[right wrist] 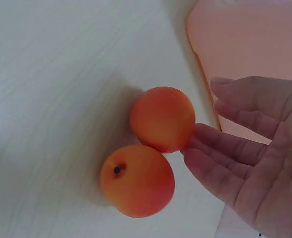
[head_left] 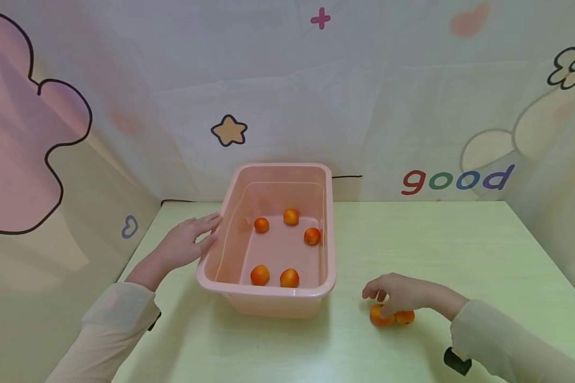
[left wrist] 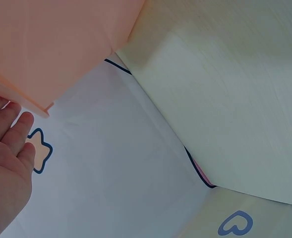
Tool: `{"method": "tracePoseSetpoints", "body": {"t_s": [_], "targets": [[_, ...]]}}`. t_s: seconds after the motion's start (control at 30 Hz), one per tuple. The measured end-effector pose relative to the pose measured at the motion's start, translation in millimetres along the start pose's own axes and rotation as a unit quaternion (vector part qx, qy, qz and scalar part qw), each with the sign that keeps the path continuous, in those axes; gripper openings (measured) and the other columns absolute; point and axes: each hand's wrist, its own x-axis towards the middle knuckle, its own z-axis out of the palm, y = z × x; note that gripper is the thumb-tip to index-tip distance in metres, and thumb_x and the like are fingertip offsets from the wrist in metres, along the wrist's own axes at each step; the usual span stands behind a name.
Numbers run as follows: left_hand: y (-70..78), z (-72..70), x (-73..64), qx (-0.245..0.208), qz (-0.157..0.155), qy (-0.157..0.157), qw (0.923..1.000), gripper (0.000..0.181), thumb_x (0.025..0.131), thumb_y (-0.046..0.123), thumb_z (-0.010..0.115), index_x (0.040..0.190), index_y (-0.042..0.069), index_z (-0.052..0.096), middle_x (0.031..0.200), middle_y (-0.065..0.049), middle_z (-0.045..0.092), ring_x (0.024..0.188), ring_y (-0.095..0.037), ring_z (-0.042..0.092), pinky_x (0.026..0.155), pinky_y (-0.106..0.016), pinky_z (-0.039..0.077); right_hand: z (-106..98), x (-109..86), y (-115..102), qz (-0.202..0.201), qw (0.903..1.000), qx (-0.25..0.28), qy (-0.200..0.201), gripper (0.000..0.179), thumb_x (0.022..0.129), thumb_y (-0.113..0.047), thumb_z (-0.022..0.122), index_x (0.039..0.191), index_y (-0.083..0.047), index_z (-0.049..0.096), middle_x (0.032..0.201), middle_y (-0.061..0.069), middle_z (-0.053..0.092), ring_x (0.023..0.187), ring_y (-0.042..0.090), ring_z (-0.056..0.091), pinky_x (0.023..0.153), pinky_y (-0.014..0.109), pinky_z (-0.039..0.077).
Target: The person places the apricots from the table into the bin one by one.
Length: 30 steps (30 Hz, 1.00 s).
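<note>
A pink plastic basin (head_left: 268,303) stands on the pale green table and holds several small orange fruits (head_left: 260,275). My left hand (head_left: 187,242) lies flat against the basin's left wall with straight fingers; the left wrist view shows this hand (left wrist: 7,163) just below the basin's rim (left wrist: 41,106). To the basin's right, two orange fruits (head_left: 380,317) (head_left: 405,317) lie touching each other on the table. My right hand (head_left: 402,294) arches over them. In the right wrist view its relaxed fingers (right wrist: 220,144) touch the upper fruit (right wrist: 163,119), with the stemmed fruit (right wrist: 137,181) beside it.
Patterned fabric walls close in the table (head_left: 460,250) on the left, back and right, with a star (head_left: 229,131) and the word "good" (head_left: 457,181) behind. A black cable (head_left: 347,176) runs along the back edge. A black wrist strap (head_left: 457,360) shows by my right sleeve.
</note>
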Motion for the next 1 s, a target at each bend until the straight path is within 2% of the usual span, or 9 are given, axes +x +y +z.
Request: {"method": "tracePoseSetpoints", "body": {"t_s": [0.23, 0.53, 0.77, 1.0], "targets": [[-0.7, 0.6, -0.1, 0.006, 0.011, 0.009, 0.9999, 0.050, 0.092, 0.029, 0.044, 0.136, 0.009, 0.034, 0.141, -0.012, 0.032, 0.126, -0.042, 0.031, 0.105, -0.055, 0.019, 12, 1.6, 6, -0.037, 0.9982, -0.047, 0.010, 0.033, 0.069, 0.001, 0.065, 0.101, -0.005, 0.061, 0.096, 0.003, 0.060, 0.087, 0.019, 0.052, 0.077, 0.034, 0.046], [0.6, -1.2, -0.6, 0.012, 0.018, 0.012, 0.9997, 0.049, 0.092, 0.028, 0.045, 0.135, 0.007, 0.035, 0.141, -0.013, 0.033, 0.125, -0.042, 0.032, 0.105, -0.054, 0.019, 21, 3.0, 7, -0.052, 0.9955, -0.077, 0.019, 0.031, 0.067, 0.003, 0.063, 0.097, -0.004, 0.061, 0.084, -0.004, 0.055, 0.074, 0.013, 0.045, 0.064, 0.021, 0.037], [-0.3, -1.0, 0.2, 0.014, 0.018, 0.012, 0.9997, 0.049, 0.092, 0.028, 0.045, 0.135, 0.008, 0.034, 0.141, -0.013, 0.033, 0.126, -0.040, 0.033, 0.106, -0.054, 0.019, 19, 6.1, 8, -0.031, 0.9960, -0.082, 0.019, 0.031, 0.067, 0.002, 0.066, 0.098, -0.004, 0.063, 0.083, -0.004, 0.055, 0.074, 0.014, 0.046, 0.066, 0.024, 0.040], [-1.3, -0.8, 1.2, 0.016, 0.024, 0.012, 0.9995, 0.049, 0.092, 0.027, 0.045, 0.135, 0.007, 0.035, 0.140, -0.013, 0.034, 0.126, -0.036, 0.034, 0.106, -0.052, 0.019, 6, 3.9, 0, -0.046, 0.9944, -0.091, 0.025, 0.030, 0.069, -0.001, 0.066, 0.098, -0.002, 0.063, 0.089, -0.002, 0.060, 0.077, 0.013, 0.049, 0.072, 0.029, 0.046]]}}
